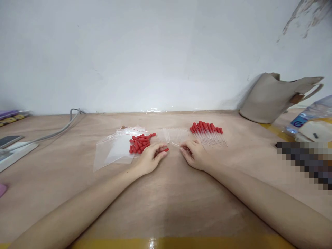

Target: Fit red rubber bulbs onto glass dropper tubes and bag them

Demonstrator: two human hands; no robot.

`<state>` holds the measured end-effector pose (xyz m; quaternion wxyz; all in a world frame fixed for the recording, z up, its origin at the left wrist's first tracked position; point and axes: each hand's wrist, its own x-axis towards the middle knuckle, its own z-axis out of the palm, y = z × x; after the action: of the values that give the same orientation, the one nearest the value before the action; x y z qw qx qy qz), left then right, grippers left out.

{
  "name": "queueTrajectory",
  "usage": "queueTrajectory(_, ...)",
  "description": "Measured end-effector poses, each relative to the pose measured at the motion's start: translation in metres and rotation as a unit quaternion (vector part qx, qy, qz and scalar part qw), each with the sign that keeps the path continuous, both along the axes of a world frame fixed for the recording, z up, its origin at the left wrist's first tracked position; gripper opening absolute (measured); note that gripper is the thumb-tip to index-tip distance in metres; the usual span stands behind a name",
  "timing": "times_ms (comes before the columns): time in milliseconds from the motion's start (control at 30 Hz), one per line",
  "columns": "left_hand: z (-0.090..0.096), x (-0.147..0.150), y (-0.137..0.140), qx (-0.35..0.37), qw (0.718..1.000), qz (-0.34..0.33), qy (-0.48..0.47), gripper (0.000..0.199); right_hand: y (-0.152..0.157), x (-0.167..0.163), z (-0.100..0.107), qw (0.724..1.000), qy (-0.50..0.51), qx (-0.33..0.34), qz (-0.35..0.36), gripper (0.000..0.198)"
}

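Between the thumb and fingers of my left hand (151,158) is a red rubber dropper bulb (165,150), its end poking out toward the right. My right hand (195,154) pinches a thin clear dropper tube (176,144), which points left toward the bulb; the two are apart. Behind both hands lies a row of bare clear tubes (172,134). A heap of loose red bulbs (138,144) sits just beyond my left hand. Past my right hand, several droppers (206,128) lie side by side, red bulbs on their far ends.
Clear zip bags (109,152) lie under and beside the heap. A grey cable (59,130) runs to a white power strip (20,155) at left, near a phone (10,141). At right stand a beige bag-like container (267,98) and a plastic bottle (311,112). A wall (155,62) closes the back.
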<state>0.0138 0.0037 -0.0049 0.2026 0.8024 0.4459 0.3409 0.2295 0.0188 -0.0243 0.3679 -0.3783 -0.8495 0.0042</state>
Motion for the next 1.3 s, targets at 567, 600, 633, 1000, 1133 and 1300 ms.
queueTrajectory(567,0.003,-0.001,-0.003,-0.025,1.0,-0.016,0.005,0.019,-0.003,-0.001,0.003,0.995,-0.021,-0.012,0.092,0.019)
queueTrajectory(600,0.003,-0.002,-0.003,-0.024,0.999,-0.021,0.009,0.019,-0.002,0.0,0.004,0.995,-0.018,-0.018,0.099,0.019)
queueTrajectory(633,0.003,-0.002,-0.004,-0.023,0.999,-0.027,0.014,0.018,-0.001,0.001,0.004,0.994,-0.018,-0.023,0.105,0.02)
queueTrajectory(1000,0.003,0.001,-0.008,0.043,0.995,-0.04,0.075,0.016,-0.001,0.004,0.008,0.992,-0.093,0.046,0.072,0.02)
queueTrajectory(1133,0.003,0.0,-0.005,0.077,0.996,-0.027,0.047,0.016,0.0,0.002,0.002,0.994,-0.073,0.053,0.068,0.021)
queueTrajectory(1300,0.002,-0.004,0.001,0.095,0.995,-0.036,0.019,0.015,-0.001,0.002,0.001,0.997,-0.03,0.019,0.067,0.018)
